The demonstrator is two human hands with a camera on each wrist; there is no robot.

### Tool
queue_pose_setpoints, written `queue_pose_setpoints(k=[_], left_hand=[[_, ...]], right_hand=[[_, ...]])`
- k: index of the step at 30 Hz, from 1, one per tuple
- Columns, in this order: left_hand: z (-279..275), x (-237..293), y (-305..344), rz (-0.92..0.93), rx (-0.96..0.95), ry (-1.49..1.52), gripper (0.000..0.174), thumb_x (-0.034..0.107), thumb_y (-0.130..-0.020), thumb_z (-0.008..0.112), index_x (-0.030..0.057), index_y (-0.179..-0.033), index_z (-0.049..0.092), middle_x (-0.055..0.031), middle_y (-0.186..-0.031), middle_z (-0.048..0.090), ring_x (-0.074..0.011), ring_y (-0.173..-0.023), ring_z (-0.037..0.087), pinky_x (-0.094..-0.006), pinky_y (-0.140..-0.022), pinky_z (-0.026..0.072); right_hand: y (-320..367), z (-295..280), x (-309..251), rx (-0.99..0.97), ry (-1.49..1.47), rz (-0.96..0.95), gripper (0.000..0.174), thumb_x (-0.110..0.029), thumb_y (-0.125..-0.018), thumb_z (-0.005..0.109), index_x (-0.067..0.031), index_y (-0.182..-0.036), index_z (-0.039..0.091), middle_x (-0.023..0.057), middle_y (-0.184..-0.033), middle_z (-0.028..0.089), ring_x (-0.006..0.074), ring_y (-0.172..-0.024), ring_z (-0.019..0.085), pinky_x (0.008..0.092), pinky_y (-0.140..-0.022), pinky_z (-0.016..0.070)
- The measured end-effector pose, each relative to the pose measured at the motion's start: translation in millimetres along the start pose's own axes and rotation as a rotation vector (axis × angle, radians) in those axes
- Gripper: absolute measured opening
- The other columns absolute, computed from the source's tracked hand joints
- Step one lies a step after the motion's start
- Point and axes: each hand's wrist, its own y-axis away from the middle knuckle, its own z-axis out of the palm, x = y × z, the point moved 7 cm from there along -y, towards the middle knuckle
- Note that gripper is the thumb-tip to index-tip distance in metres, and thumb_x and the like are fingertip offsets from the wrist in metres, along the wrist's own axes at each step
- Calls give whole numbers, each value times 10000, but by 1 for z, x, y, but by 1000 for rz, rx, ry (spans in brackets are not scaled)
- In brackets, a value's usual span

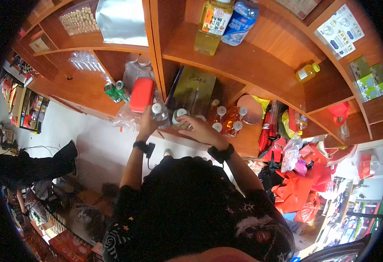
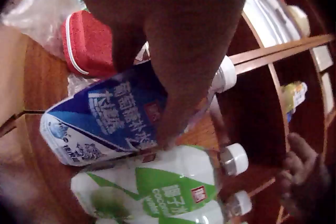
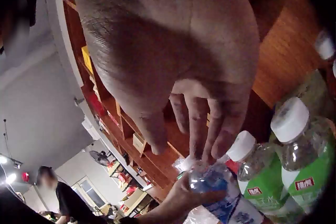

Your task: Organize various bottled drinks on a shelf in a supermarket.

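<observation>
My left hand grips a clear bottle with a blue label and white cap around its upper part. Beside it in the left wrist view are bottles with green and white labels, their caps white. My right hand is over the neighbouring bottles in the head view, its fingers spread and slightly bent. In the right wrist view nothing is held in its palm. The head view shows little of the bottles' lower parts.
A red case and green cans lie to the left. Amber bottles stand right of my right hand, under shelves holding larger bottles. Red bags are piled farther right. A person appears in the background.
</observation>
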Motion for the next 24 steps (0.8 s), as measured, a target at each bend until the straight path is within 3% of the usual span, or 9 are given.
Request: queue_pose_setpoints(k=[1, 2, 8, 12, 15, 17, 18, 21, 24], left_hand=[[-17, 24, 2, -9, 37, -51, 786, 131, -623, 970, 37, -1295, 574, -171, -1243, 675, -327, -1161, 667, -425, -978, 540], [-33, 48, 4, -19, 69, -86, 779, 139, -620, 975, 31, -1284, 583, -171, -1232, 680, -322, -1149, 672, -422, -974, 542], [-113, 192, 2, -15, 233, -121, 743, 187, -596, 1000, -1, -1217, 636, -170, -1161, 712, -293, -1078, 700, -403, -949, 552], [-112, 249, -21, 85, 228, 232, 855, 204, -625, 1001, -48, -1317, 567, -193, -1174, 721, -269, -1110, 701, -401, -974, 550], [-96, 279, -44, 166, 190, 413, 860, 110, -723, 942, -79, -1415, 468, -214, -1295, 666, -246, -1226, 641, -391, -1062, 503], [-78, 299, -60, 300, 23, 787, 810, -5, -829, 829, -85, -1496, 377, -222, -1426, 573, -254, -1360, 541, -386, -1167, 411], [-72, 301, -63, 326, 33, 738, 812, 14, -830, 833, -75, -1504, 387, -214, -1416, 583, -256, -1338, 559, -388, -1150, 425], [-48, 304, -62, 402, 19, 486, 793, 57, -838, 834, -50, -1511, 429, -198, -1380, 608, -255, -1278, 598, -386, -1099, 460], [-35, 323, -70, 473, 78, 303, 753, 87, -847, 827, -34, -1500, 472, -189, -1325, 626, -250, -1213, 624, -373, -1044, 484]], right_hand=[[-5, -6, -3, 43, 42, -32, 488, -173, -969, 725, -52, -1405, 542, 112, -1121, 724, 222, -1048, 687, 367, -932, 534], [-8, -8, -1, -8, 39, 48, 615, -185, -956, 744, -78, -1492, 462, 159, -1292, 672, 264, -1215, 646, 386, -1019, 508], [-18, -7, -70, 136, 162, -232, 883, -237, -925, 788, -33, -1603, 261, 221, -1590, 411, 325, -1465, 435, 420, -1193, 360], [-14, -46, -116, 401, 108, -222, 882, -189, -901, 811, 6, -1581, 285, 227, -1552, 452, 299, -1426, 473, 415, -1188, 369], [0, -88, -133, 532, -11, -191, 904, -368, -902, 802, 13, -1562, 315, 274, -1481, 513, 361, -1375, 531, 449, -1147, 412], [10, -113, -130, 657, 23, -219, 757, -62, -928, 761, 17, -1535, 316, 191, -1489, 503, 244, -1339, 541, 389, -1110, 460], [15, -122, -127, 673, -123, -142, 732, -8, -937, 731, 11, -1535, 308, 193, -1457, 531, 231, -1323, 550, 372, -1087, 478], [29, -145, -142, 731, -245, -246, 723, 1, -938, 724, 5, -1534, 316, 185, -1418, 570, 231, -1300, 566, 370, -1081, 479], [36, -164, -150, 789, -198, -314, 751, -36, -938, 742, 25, -1536, 292, 215, -1414, 565, 256, -1285, 584, 382, -1071, 490]])
